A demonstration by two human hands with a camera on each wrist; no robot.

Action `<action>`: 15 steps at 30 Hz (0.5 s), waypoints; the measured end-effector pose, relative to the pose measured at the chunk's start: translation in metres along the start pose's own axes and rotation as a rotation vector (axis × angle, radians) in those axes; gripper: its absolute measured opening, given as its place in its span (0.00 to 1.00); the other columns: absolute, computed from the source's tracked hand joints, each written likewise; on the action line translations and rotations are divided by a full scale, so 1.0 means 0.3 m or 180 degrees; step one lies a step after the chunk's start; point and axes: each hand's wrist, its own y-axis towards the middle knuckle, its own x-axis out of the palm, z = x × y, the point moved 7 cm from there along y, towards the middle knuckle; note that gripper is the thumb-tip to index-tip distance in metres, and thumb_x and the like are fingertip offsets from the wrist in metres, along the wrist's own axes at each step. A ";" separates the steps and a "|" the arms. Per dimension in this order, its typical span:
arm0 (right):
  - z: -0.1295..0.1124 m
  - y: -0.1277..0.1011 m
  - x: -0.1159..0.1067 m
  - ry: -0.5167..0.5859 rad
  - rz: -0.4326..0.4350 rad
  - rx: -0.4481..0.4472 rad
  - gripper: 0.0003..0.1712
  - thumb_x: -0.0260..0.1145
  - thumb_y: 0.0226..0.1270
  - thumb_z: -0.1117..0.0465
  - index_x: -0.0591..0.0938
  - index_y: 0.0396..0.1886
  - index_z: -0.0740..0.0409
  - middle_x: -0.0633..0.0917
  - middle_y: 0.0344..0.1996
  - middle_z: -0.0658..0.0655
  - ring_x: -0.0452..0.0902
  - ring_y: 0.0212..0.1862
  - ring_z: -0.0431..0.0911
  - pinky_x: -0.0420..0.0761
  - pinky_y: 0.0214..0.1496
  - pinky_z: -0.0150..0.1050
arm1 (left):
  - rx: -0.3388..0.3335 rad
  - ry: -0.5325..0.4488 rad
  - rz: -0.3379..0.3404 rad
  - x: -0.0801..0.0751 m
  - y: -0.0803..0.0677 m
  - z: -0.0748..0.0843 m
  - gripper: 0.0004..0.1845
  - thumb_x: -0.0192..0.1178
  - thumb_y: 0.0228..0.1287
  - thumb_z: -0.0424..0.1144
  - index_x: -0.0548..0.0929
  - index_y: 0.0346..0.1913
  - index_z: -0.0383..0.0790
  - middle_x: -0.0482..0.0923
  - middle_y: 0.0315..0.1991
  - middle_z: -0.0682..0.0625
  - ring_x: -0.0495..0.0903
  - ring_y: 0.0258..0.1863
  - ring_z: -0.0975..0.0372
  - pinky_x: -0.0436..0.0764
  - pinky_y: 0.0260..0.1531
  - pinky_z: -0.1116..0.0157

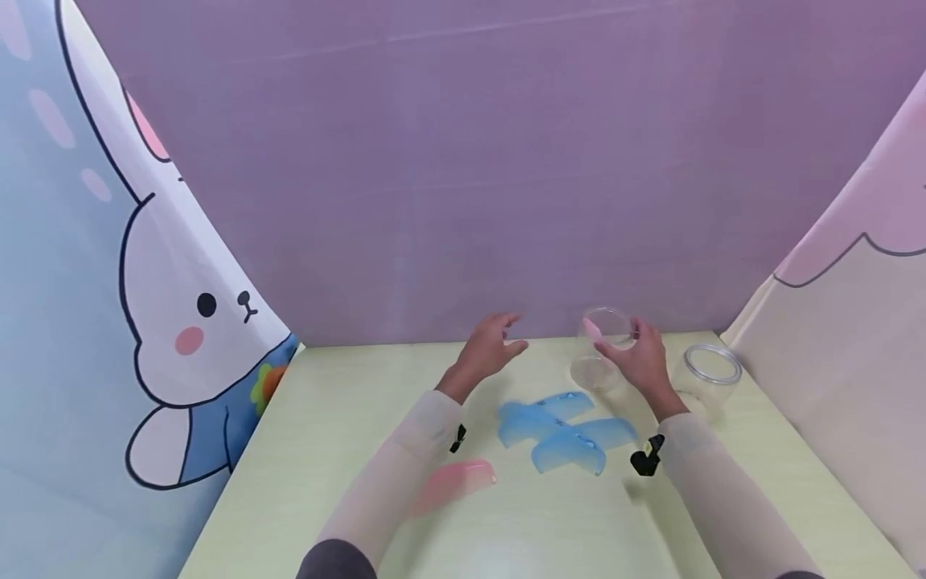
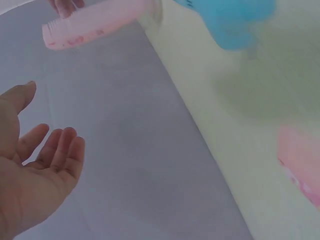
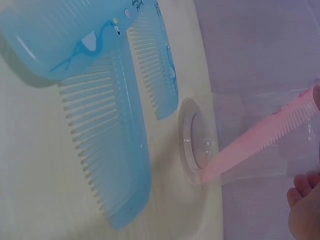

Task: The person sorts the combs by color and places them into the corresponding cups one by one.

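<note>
My right hand (image 1: 640, 358) spans the clear jar (image 1: 595, 374), thumb on the near left side and fingers on the right. Inside the jar a pink comb (image 3: 260, 137) leans at a slant, its lower end by the jar's round base (image 3: 192, 140). The comb's upper end lies close to the right thumb. My left hand (image 1: 485, 350) is raised over the table to the left of the jar, fingers apart, and holds nothing; its bare palm (image 2: 35, 185) shows in the left wrist view.
Several blue combs (image 1: 557, 426) lie overlapping in front of the jar. Another pink comb (image 1: 456, 482) lies nearer, partly behind the left sleeve. A second clear jar (image 1: 712, 366) with a silver rim stands at the right. A purple cloth wall (image 1: 463, 177) rises behind the table (image 1: 347, 418).
</note>
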 end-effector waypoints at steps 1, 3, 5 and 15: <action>0.001 0.000 0.000 -0.0006 -0.0003 -0.0004 0.42 0.74 0.62 0.41 0.69 0.57 0.70 0.73 0.56 0.73 0.69 0.58 0.66 0.72 0.59 0.64 | -0.0005 0.0039 -0.0014 -0.005 -0.011 -0.013 0.32 0.62 0.73 0.47 0.68 0.76 0.47 0.69 0.71 0.44 0.76 0.65 0.50 0.80 0.59 0.53; 0.001 0.000 0.001 0.0008 -0.0008 -0.0002 0.43 0.74 0.62 0.41 0.69 0.58 0.70 0.73 0.57 0.74 0.69 0.59 0.66 0.72 0.59 0.64 | -0.0023 0.0113 -0.0031 -0.016 -0.031 -0.039 0.32 0.62 0.73 0.47 0.68 0.76 0.46 0.68 0.72 0.44 0.76 0.66 0.50 0.79 0.60 0.52; 0.003 0.001 0.000 0.0019 -0.0007 0.0000 0.43 0.75 0.62 0.42 0.69 0.59 0.70 0.73 0.57 0.74 0.69 0.59 0.66 0.72 0.60 0.64 | -0.0035 0.0199 -0.0026 -0.029 -0.050 -0.063 0.32 0.62 0.73 0.47 0.68 0.76 0.45 0.68 0.73 0.43 0.75 0.67 0.50 0.78 0.62 0.52; 0.004 0.004 0.002 0.0034 0.0019 -0.0018 0.41 0.75 0.61 0.42 0.69 0.55 0.71 0.73 0.56 0.74 0.69 0.57 0.65 0.72 0.58 0.63 | -0.0383 0.0526 0.0056 -0.101 -0.175 -0.216 0.31 0.67 0.68 0.46 0.74 0.69 0.38 0.73 0.67 0.41 0.74 0.66 0.49 0.77 0.64 0.52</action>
